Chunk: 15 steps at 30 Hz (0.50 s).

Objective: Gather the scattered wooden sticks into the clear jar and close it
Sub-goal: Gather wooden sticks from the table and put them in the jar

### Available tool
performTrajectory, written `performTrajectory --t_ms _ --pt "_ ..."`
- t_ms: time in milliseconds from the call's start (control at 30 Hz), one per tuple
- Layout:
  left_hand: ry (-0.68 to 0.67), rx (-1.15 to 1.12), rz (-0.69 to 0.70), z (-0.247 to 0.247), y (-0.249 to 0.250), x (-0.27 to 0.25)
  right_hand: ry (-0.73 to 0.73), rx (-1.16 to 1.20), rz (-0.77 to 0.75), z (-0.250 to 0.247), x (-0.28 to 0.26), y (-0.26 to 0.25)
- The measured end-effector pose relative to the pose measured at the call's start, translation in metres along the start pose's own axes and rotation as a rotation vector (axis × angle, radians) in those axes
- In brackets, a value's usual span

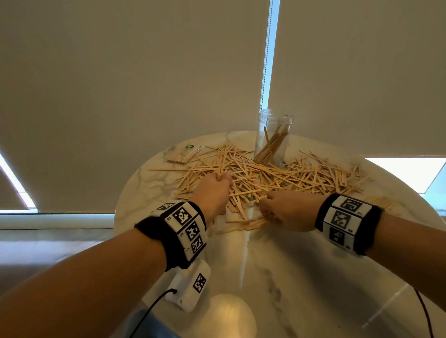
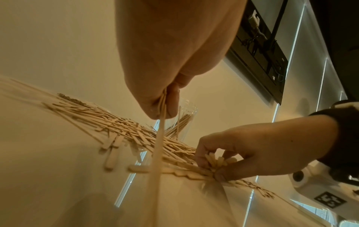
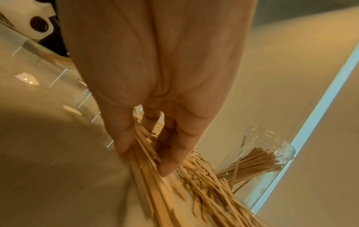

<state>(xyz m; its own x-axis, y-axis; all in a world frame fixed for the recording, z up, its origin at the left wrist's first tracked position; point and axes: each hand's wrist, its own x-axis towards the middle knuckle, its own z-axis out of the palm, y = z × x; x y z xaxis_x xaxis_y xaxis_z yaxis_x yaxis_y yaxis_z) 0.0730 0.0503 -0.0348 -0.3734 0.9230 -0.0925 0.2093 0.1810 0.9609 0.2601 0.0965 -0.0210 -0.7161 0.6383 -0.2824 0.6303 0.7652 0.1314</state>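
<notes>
Fingers of the left hand (image 1: 213, 193) are curled shut around a small bunch of wooden sticks (image 1: 282, 177), pinched between thumb and fingertips; in the left wrist view the held sticks are seen running down from the closed fingers (image 2: 172, 104) toward the round marble table (image 1: 315, 280). Fingers of the right hand (image 1: 288, 212) are bent and drawn together on a fan of sticks at the near edge of the pile, with the thumb (image 3: 120, 135) pressed on one side and a fingertip on the other, so that a handful is gripped against the tabletop. Between and beyond both sets of fingers, the rest of the sticks are spread loosely across the table. Beyond the fingertips, at the far edge of the pile, the clear jar (image 1: 273, 137) is stood upright with its mouth uncovered, and a cluster of sticks is leaned inside it. Beyond the left fingers, a small packet (image 1: 183, 153) is laid flat on the table.
</notes>
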Motion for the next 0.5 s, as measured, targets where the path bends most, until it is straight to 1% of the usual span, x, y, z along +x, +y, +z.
performTrajectory --t_ms 200,300,367,433,500 --pt "0.024 -0.013 0.019 -0.008 0.001 -0.005 0.087 -0.064 -0.038 0.005 -0.001 -0.001" --pt "0.063 -0.024 0.045 -0.013 0.003 -0.005 0.144 -0.095 -0.042 0.005 -0.001 0.0" --pt "0.11 0.009 0.073 -0.018 0.003 -0.005 0.178 -0.036 -0.028 0.0 -0.001 0.004" --pt "0.145 0.027 0.11 -0.023 0.002 -0.005 0.258 0.072 -0.002 -0.009 -0.003 0.01" --pt "0.143 0.029 0.135 -0.025 0.001 -0.006 0.352 0.201 0.03 -0.025 -0.006 0.016"
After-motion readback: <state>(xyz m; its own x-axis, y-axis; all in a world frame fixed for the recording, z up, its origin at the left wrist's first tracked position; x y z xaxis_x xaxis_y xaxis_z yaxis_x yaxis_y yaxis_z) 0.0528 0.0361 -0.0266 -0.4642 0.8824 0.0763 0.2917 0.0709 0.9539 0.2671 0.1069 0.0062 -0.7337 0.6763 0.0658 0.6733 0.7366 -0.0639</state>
